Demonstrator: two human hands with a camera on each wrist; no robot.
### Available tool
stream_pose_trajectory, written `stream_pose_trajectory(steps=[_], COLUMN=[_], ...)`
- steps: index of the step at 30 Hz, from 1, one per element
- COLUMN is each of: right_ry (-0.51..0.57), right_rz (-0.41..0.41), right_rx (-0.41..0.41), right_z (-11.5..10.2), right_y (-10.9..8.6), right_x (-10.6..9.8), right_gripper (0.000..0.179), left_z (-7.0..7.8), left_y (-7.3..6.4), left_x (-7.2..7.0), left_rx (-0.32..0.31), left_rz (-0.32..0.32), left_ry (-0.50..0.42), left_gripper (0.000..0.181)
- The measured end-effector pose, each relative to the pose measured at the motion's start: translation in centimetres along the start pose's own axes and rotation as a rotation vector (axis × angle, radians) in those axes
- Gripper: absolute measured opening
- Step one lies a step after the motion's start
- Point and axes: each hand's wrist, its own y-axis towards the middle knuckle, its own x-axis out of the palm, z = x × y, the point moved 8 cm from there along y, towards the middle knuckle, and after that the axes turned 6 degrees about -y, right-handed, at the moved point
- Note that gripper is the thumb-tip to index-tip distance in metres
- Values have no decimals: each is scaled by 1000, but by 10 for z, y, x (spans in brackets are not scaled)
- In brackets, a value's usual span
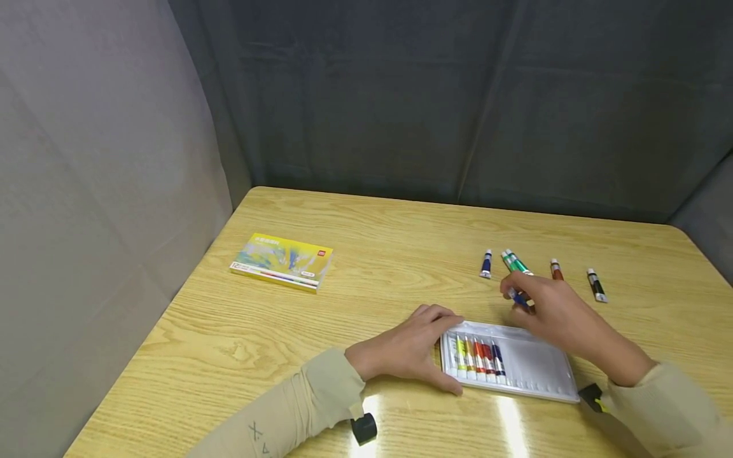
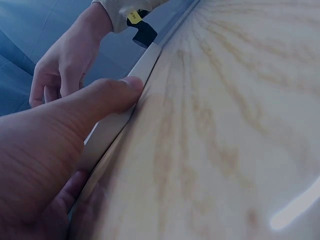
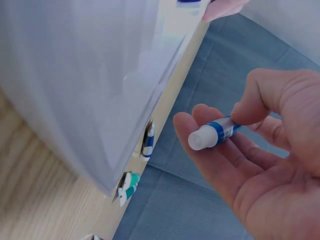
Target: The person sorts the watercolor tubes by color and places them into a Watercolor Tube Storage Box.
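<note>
My left hand (image 1: 409,346) grips the left end of a white plastic tray (image 1: 538,366), thumb along the near edge and fingers at the far corner. Several paint tubes (image 1: 480,359), yellow through red to dark blue, lie side by side in the tray's left part. Above the tray's far edge, my right hand (image 1: 564,315) pinches a blue paint tube (image 3: 226,127) between thumb and fingers. Its white cap points away from the thumb in the right wrist view. The left wrist view shows the left thumb (image 2: 117,95) against the tray's side wall (image 2: 107,132).
Beyond the tray lie a dark blue tube (image 1: 487,264), two green tubes (image 1: 517,262), a reddish-brown tube (image 1: 556,268) and a black tube (image 1: 597,286). A yellow paint box (image 1: 283,259) sits at the left of the wooden table (image 1: 366,267). Dark cloth (image 1: 366,102) hangs behind.
</note>
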Motion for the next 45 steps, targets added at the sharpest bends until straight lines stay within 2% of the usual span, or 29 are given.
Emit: stream_pose_trajectory(steps=[2,10,22,34,45], right_ry=[7,3,85,80,79], right_rz=[-13,24,-11,-61,-36], right_rx=[6,-58,4,38,36], right_z=[-2,-14,-18,-18,-23], right_y=[-2,-12,-17,-23,-24], right_x=[0,-3,4,10,7], right_gripper=[25,27,32,34,30], left_z=[0,-2,-2,1,2], left_y=[0,-2,-2,0,1], left_x=[0,-1,-1,1,0], left_rx=[0,-3,-10,3,-4], left_rz=[0,5,5,2,-3], left_ry=[-7,-18,-19,-17,-20], left_gripper=[109,109,108,108,108])
